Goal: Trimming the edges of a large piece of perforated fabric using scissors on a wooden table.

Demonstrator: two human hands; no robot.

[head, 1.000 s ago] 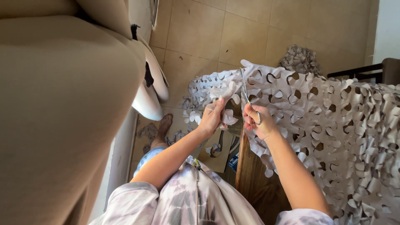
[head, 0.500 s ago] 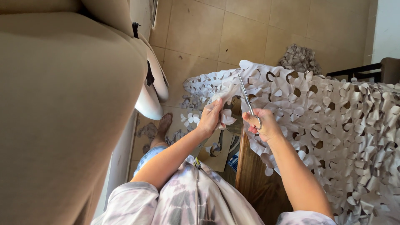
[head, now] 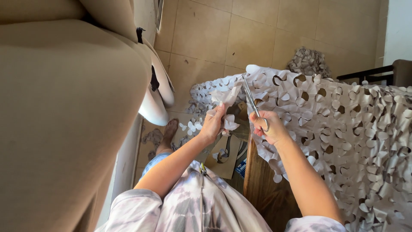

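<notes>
I see the right hand (head: 269, 129) has raised the silver metal scissors (head: 253, 102) toward frame centre, grip clamped on them, while the left hand (head: 214, 124) stays clamped on the grey-white leaf-cut netting (head: 343, 124).

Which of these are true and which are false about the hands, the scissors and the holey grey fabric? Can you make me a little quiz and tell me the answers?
1. The right hand holds silver metal scissors. True.
2. The scissors point down at the floor. False: the blades point up and away, toward the edge of the pale grey cut-out fabric netting.
3. The left hand grips a bunch of the pale fabric. True.
4. The netting lies flat on the tan tiled floor. False: it drapes over a brown wooden table.
5. The person wears shoes. False: a bare foot shows.
</notes>
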